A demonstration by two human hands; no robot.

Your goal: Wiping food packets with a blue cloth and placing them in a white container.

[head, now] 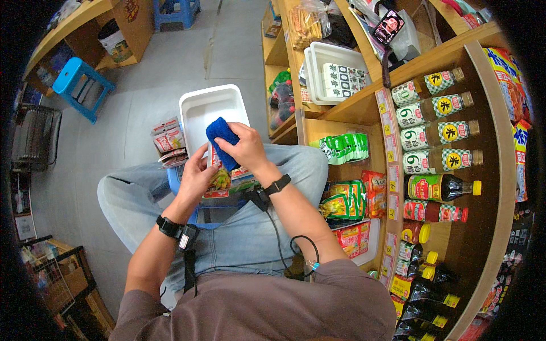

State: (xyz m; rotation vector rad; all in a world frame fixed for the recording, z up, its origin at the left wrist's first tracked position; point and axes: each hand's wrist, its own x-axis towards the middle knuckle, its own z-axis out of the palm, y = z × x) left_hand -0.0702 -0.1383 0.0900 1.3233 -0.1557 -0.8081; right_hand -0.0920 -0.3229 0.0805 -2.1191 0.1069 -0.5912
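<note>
My right hand [248,147] grips a folded blue cloth [222,140] and presses it on a small printed packet [213,158]. The packet's edge is between the fingers of my left hand [197,170]; the cloth covers much of it. Just beyond both hands is an empty white plastic tray [232,94]. More printed packets [222,184] lie under and beside my hands, above a blue stool [209,215] between my knees. Left of the tray, a pile of red and white packets [168,138] stands close to its side.
At the right, wooden shelves [347,125] hold green packets [343,149], bottles [443,104] and a white tray [315,72] with printed tiles. A blue plastic stool [76,79] stands at the upper left. A black cable [275,230] hangs near my right forearm.
</note>
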